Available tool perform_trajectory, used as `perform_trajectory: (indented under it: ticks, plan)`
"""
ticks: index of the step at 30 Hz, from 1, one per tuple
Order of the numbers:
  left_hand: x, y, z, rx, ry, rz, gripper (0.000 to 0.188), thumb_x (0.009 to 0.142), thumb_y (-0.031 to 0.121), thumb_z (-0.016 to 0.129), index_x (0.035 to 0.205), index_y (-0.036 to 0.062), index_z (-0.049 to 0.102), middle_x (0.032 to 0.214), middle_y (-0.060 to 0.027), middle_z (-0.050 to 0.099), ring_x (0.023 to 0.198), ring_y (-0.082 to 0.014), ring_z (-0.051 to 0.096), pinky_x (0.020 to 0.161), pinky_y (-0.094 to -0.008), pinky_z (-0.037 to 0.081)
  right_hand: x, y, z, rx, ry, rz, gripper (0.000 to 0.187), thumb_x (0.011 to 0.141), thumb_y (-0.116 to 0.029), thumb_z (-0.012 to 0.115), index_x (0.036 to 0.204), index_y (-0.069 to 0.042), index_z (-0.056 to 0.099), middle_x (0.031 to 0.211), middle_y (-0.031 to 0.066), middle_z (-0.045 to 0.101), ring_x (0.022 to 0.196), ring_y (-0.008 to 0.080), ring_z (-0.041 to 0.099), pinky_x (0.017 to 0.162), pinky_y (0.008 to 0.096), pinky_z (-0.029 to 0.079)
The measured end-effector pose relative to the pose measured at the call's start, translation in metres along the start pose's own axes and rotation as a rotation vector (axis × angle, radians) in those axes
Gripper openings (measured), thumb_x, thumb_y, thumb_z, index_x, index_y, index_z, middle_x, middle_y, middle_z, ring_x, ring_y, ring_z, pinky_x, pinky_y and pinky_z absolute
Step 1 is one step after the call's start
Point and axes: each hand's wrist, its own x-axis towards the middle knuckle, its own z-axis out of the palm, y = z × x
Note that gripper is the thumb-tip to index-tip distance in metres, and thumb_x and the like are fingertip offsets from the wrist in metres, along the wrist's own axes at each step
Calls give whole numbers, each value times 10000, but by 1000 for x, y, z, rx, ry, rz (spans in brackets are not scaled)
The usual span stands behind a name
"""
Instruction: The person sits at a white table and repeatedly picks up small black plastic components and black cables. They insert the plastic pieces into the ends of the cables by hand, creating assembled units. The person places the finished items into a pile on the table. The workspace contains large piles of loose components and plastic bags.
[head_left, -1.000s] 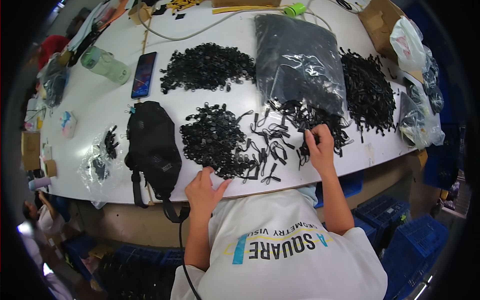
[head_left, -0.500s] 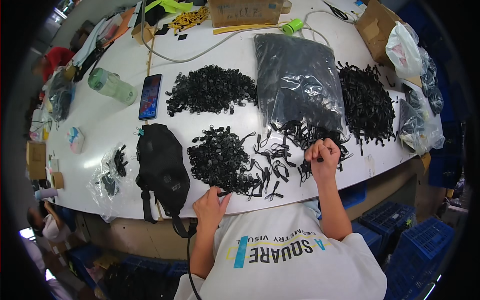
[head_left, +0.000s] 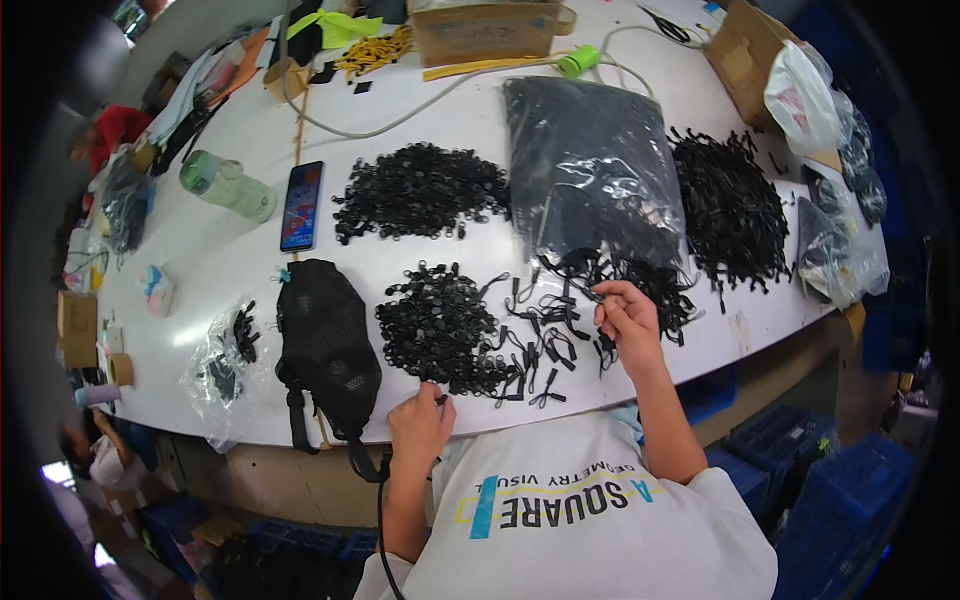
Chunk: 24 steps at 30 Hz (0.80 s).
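Observation:
My left hand (head_left: 420, 424) is closed at the table's front edge, pinching a small black plastic piece (head_left: 441, 400). Just beyond it lies a heap of small black ringed plastic pieces (head_left: 437, 330). My right hand (head_left: 630, 318) hovers over loose black looped cord pulls (head_left: 553, 345), thumb and fingers pressed together; a small dark thing shows at the fingertips, too small to name. Behind that hand a large clear plastic bag (head_left: 595, 165) of dark contents lies flat, with more black cord pulls (head_left: 655, 290) at its near end.
Another heap of ringed pieces (head_left: 420, 192) lies farther back; a black pile (head_left: 735, 205) is right of the bag. A phone (head_left: 302, 205), green bottle (head_left: 228, 185) and black mesh bag (head_left: 325, 345) stand left. A cardboard box (head_left: 485, 35) sits at the back.
My right hand has shifted left and its fingers have turned leftward, toward the loose cord pulls. My left hand stays near the same spot, with its thumb and fingers drawn closer together.

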Motion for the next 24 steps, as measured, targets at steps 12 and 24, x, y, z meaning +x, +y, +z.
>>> perform_trajectory:
  ticks: [12, 24]
  plan:
    - [-8, -1, -1, -28, -1, 32, 193, 770, 87, 691, 897, 50, 549, 593, -84, 536, 547, -289, 565, 536, -414, 433, -10, 5, -2, -108, -116, -5, 155, 965, -52, 490, 1031, 41, 596, 756, 64, 631, 609, 72, 565, 559, 202, 456]
    - [21, 46, -19, -404, 5, 70, 113, 859, 13, 630, 895, -11, 525, 683, -129, 652, 642, -234, 674, 588, -323, 502, -34, -3, 19, -780, -215, -364, 147, 914, -168, 564, 938, -29, 526, 617, 154, 574, 601, 383, 575, 578, 465, 428]
